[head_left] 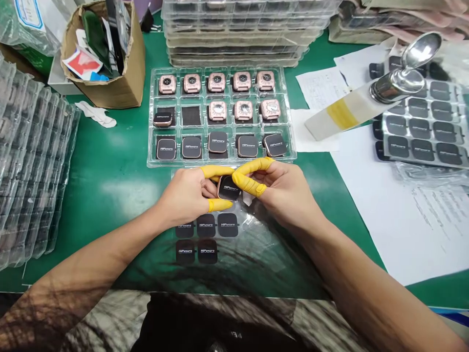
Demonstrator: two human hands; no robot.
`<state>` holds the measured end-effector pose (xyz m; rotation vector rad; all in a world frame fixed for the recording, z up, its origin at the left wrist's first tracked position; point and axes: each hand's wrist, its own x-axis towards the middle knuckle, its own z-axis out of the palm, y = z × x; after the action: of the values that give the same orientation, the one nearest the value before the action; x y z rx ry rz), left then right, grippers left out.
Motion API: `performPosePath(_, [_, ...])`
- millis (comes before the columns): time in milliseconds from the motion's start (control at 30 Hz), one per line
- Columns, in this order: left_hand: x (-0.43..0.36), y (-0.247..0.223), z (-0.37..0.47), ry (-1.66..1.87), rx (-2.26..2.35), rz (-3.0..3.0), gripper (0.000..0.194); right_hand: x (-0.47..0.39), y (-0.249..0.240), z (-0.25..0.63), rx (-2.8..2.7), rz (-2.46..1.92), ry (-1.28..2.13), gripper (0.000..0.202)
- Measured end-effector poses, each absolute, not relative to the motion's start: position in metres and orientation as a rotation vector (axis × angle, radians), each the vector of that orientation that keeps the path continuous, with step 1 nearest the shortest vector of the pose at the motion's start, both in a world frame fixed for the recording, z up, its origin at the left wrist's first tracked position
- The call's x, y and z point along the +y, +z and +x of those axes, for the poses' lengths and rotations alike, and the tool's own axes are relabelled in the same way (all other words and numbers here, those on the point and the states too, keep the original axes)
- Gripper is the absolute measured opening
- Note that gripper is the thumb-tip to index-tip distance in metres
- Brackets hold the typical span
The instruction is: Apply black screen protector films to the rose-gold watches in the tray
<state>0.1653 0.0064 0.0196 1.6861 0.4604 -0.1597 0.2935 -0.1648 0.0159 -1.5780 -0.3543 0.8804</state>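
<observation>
Between both hands is a black square watch face [228, 188] with a pink-gold edge and white lettering. My left hand [194, 193], in yellow finger cots, grips its left side. My right hand [274, 188], also in yellow cots, pinches at its upper right corner. Just beyond the hands lies a clear tray [149, 142] of watch bodies; its back row shows sensor sides up, its front row black lettered faces. One middle-row pocket [191, 116] holds no watch, only a dark pad. Below the hands, a clear sheet carries several black lettered film squares [227, 225].
Stacked clear trays stand at the back [234, 49] and far left [32, 161]. A cardboard box [124, 88] of tools is back left. On the right are a metal-topped dispenser [333, 115], papers [403, 220] and more film sheets [419, 127].
</observation>
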Motion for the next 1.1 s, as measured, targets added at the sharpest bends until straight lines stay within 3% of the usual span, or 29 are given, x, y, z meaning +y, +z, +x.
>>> performPosePath(500, [0.007, 0.018, 0.165, -0.164, 0.465, 1.71, 0.066, -0.164, 0.017, 0.291, -0.418, -1.575, 0.857, 0.041])
performPosePath(700, [0.009, 0.024, 0.166, -0.167, 0.457, 1.692, 0.065, -0.163, 0.012, 0.29, -0.391, -1.604, 0.702, 0.056])
performPosePath(833, [0.007, 0.024, 0.168, -0.158, 0.46, 1.499, 0.079, -0.165, 0.008, 0.289, -0.375, -1.591, 0.731, 0.054])
performPosePath(1000, [-0.001, 0.027, 0.163, 0.137, 0.583, 1.379, 0.045, -0.167, -0.004, 0.283, -0.638, -1.728, 0.618, 0.042])
performPosePath(1100, [0.008, 0.04, 0.161, 0.279, 0.588, 1.372, 0.047, -0.164, -0.011, 0.278, -1.058, -1.83, 0.384, 0.026])
